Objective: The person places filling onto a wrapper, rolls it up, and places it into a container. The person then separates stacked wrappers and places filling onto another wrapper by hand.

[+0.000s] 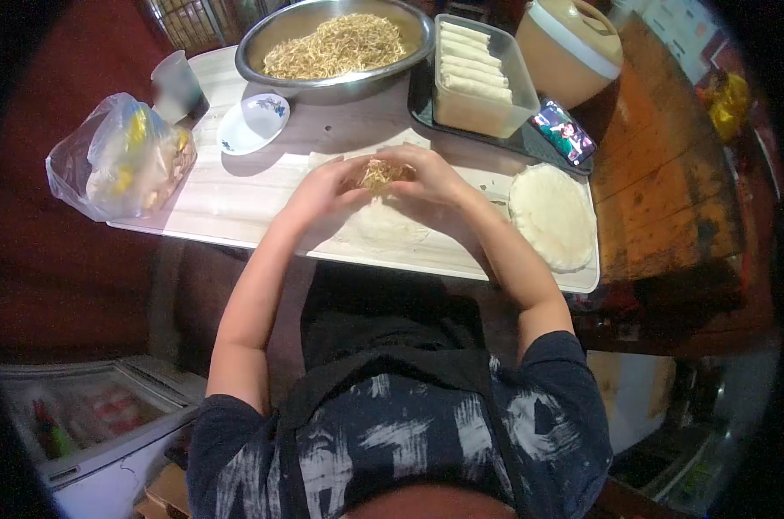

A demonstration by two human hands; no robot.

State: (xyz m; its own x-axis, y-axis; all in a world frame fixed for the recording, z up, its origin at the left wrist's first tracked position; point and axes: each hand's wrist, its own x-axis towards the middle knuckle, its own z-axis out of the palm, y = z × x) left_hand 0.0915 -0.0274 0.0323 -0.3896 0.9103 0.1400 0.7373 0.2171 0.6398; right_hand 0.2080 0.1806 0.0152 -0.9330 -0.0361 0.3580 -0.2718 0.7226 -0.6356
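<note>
A thin pale wrapper (383, 225) lies on the table in front of me, with a mound of shredded filling (378, 176) that looks like bean sprouts on it. My left hand (333, 185) curls around the filling's left side, thumb on the near side and fingers over the far side. From the right, my right hand (433, 176) cups it the same way, and the fingertips of both hands almost meet beyond it. Part of the filling and the wrapper's far portion are hidden under my hands. A stack of round wrappers (553, 216) lies beside my right forearm.
At the back stands a steel bowl (250, 54) of shredded filling. A plastic container (483, 112) of rolls sits on a black tray (421, 105), near a phone (563, 131) and a beige jug (565, 52). On the left are a small white bowl (252, 130), a cup (176, 82) and a plastic bag (119, 164).
</note>
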